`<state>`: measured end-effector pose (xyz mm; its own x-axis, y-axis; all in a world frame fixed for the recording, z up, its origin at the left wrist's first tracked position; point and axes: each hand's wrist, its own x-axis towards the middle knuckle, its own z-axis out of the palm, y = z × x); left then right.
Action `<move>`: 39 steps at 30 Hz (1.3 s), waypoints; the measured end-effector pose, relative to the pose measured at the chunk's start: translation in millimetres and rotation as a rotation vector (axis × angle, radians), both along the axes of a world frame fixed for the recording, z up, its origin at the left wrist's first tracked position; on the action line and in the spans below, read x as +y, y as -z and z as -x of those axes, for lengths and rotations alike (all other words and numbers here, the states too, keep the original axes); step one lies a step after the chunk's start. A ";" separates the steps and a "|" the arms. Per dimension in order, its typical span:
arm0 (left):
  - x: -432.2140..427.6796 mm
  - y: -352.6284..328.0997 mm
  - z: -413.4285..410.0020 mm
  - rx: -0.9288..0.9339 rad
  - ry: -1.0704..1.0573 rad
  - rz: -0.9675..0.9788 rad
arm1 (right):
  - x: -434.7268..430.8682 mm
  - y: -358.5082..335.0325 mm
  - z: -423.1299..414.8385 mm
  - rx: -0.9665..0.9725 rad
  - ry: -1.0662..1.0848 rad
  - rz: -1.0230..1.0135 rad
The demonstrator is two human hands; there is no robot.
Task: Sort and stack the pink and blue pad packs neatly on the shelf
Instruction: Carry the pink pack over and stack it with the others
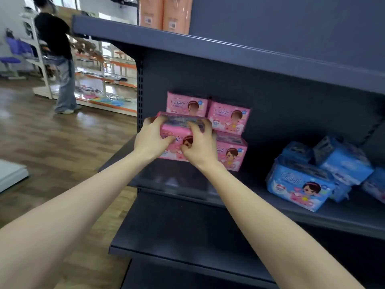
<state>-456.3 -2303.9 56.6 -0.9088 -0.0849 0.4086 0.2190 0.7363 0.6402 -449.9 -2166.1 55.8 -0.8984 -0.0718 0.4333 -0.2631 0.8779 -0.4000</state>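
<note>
I see my left hand point(152, 140) and right hand point(199, 146), each grip clamped on one pink pack point(176, 130) at the shelf's point(187, 180) left end, touching more pink packs point(229, 117). Blue packs point(302, 188) lie piled farther right.

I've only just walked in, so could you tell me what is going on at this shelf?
A person grips a pink pack with the left hand and right hand at the left end of the shelf. Three more pink packs show behind and beside it, two of them stacked. The blue packs lie in a loose heap further right, not yet sorted.
</note>
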 end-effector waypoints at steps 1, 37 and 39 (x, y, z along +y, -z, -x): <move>1.1 -1.5 2.3 -0.006 0.015 0.009 | 0.4 -1.7 0.9 -0.001 0.010 0.007; -12.5 -16.3 97.2 0.165 0.169 -0.002 | 9.0 -21.5 83.2 0.044 0.041 0.043; -12.0 -14.0 101.4 0.191 0.172 -0.012 | 10.9 -19.7 89.2 0.058 0.032 0.040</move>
<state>-557.7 -2316.0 70.6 -0.8169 0.0587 0.5737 0.4580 0.6706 0.5835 -539.1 -2155.2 75.5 -0.8732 -0.0252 0.4868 -0.2590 0.8699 -0.4197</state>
